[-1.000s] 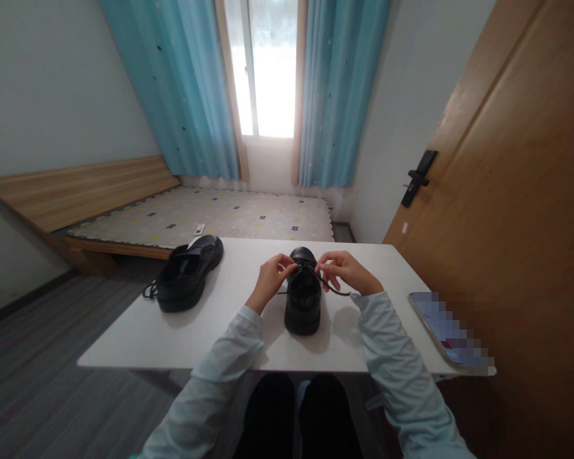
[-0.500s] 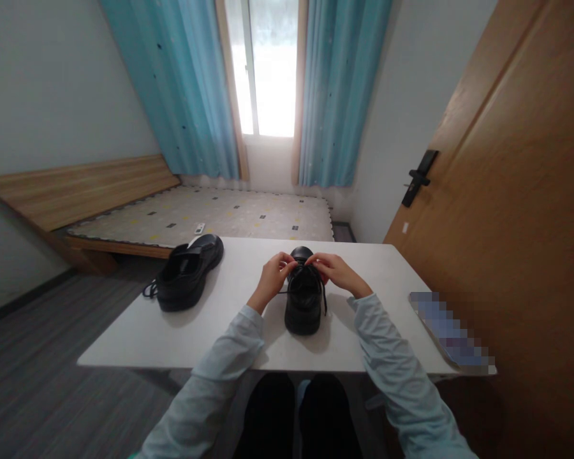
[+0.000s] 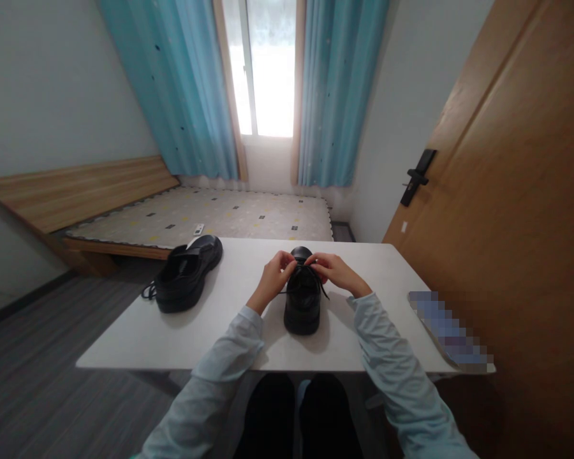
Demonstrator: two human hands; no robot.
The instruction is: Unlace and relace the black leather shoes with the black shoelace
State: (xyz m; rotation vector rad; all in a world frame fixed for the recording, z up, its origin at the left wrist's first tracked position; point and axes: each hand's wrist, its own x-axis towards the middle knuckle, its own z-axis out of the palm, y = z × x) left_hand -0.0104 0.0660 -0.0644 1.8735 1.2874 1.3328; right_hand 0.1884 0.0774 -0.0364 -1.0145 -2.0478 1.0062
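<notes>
A black lace-up shoe (image 3: 302, 312) stands upright on the white table (image 3: 239, 338), its heel towards me and its toe pointing away. At its lacing, my left hand (image 3: 278, 271) pinches the shoelace from the left side. My right hand (image 3: 332, 271) pinches the shoelace (image 3: 325, 292) from the right, and a loose end hangs beside the shoe below that hand. The fingertips of both hands are close together over the tongue. The second black shoe (image 3: 186, 280) rests at the table's left side, with its laces (image 3: 148, 291) trailing over the edge.
On the table's right edge lies a flat blurred object (image 3: 447, 331). Behind the table is a bed (image 3: 229, 207) with a small white remote (image 3: 199, 229) on it. A wooden door (image 3: 516, 210) stands at the right.
The loose lace end on the right has swung outward and up. Both hands stay at the lacing with almost no shift, and the shoe stands where it was.
</notes>
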